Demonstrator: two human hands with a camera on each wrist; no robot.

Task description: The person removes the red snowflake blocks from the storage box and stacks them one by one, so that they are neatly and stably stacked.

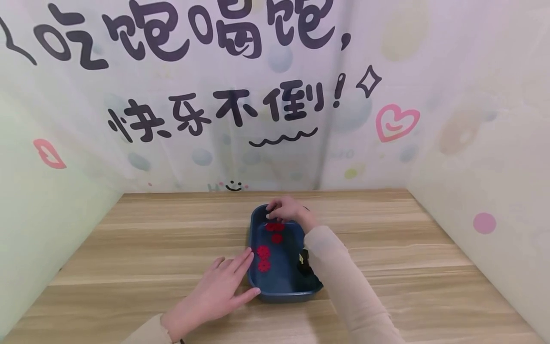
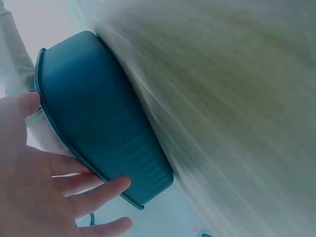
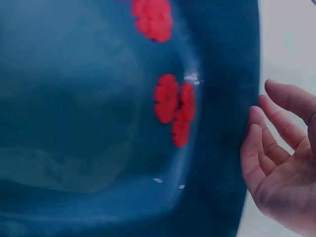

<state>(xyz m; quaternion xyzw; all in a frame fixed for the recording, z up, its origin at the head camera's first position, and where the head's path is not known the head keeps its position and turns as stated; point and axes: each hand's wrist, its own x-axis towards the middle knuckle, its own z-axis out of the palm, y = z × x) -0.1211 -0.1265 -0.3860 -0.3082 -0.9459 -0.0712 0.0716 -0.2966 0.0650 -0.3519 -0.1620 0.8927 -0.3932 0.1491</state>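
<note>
A deep blue rectangular tray with rounded corners sits on the table. Several small red disc pieces with scalloped edges lie in it: a pair of red discs along its left side, others near the far end. My left hand touches the tray's near left side, fingers extended along the outer wall and thumb at the rim. Over the far end, my right hand has its fingers loosely bent beside the rim in the right wrist view, with nothing visible between fingers and thumb.
The wood-grain table runs back to a printed white curtain, with pale side walls left and right. Under the right forearm shows a black object with a yellow mark, overlapping the tray's right side.
</note>
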